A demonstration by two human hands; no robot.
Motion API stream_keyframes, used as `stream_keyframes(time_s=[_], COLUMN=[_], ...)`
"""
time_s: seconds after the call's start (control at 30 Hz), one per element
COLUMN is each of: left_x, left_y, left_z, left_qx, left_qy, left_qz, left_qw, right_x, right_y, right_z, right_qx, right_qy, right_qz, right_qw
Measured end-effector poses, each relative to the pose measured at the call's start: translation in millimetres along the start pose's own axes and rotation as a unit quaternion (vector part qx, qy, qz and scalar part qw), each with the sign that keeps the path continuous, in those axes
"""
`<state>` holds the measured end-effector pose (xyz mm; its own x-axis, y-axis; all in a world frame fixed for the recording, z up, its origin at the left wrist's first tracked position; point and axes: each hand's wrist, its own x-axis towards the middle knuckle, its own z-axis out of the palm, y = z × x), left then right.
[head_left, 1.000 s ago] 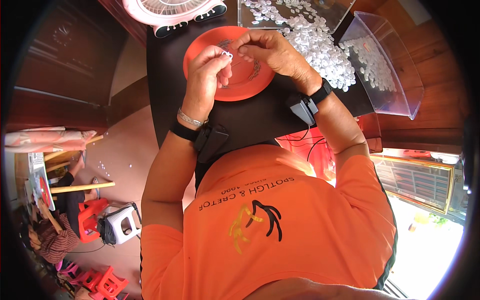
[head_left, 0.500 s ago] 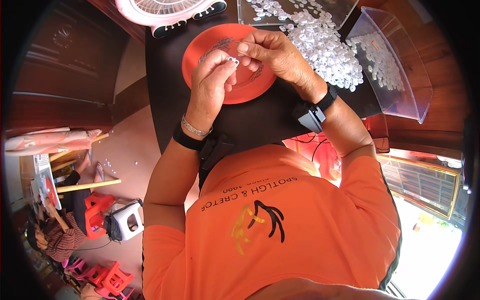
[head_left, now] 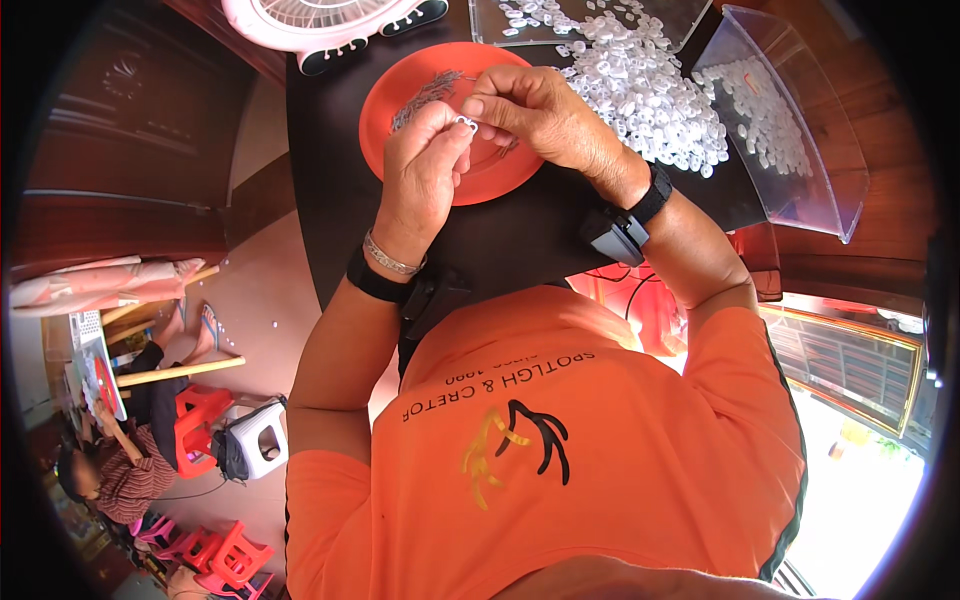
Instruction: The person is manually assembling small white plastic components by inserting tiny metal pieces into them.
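My left hand (head_left: 425, 155) is closed, its thumb and forefinger pinching a small white plastic piece with holes (head_left: 466, 124). Close by on the right, my right hand (head_left: 530, 112) is also closed in a pinch. A thin metal pin (head_left: 467, 78) seems to jut from its fingertips; the rest of it is hidden. Both hands are above a round orange-red plate (head_left: 400, 75), fingertips almost meeting. On the plate lies a heap of thin grey metal pins (head_left: 428, 97), partly covered by my hands.
Right of the plate, many small white plastic pieces (head_left: 650, 95) are heaped on the dark table (head_left: 520, 245). A clear plastic tray (head_left: 835, 150) holds more. A pinkish-white fan (head_left: 330, 25) stands at the far left. Another person (head_left: 135, 465) sits at the lower left beside stools (head_left: 240, 550).
My right hand has shifted slightly left and down, bringing its fingertips closer to the white piece. My left hand stays nearly in place, keeping its pinch.
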<state>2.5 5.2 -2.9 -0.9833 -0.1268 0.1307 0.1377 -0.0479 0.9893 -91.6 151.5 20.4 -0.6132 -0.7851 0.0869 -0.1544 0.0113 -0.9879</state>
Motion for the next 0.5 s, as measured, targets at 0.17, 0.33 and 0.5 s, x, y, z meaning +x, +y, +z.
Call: stream_keyframes(time_s=[0.17, 0.33, 0.5], left_x=[-0.7, -2.7, -0.4], left_y=[-6.3, -6.7, 2.9], left_z=[1.9, 3.2, 5.2], left_qx=[0.019, 0.039, -0.047], left_qy=[-0.001, 0.003, 0.035], left_qz=[0.056, 0.067, -0.013], left_qw=[0.998, 0.997, 0.998], right_x=[-2.0, -2.5, -1.2], right_y=[-3.5, -2.3, -1.3], right_z=[2.2, 1.0, -3.1], right_qx=[-0.051, -0.154, -0.104], right_qy=[0.007, 0.007, 0.019], right_qz=[-0.013, -0.073, -0.053], right_qw=[0.999, 0.985, 0.993])
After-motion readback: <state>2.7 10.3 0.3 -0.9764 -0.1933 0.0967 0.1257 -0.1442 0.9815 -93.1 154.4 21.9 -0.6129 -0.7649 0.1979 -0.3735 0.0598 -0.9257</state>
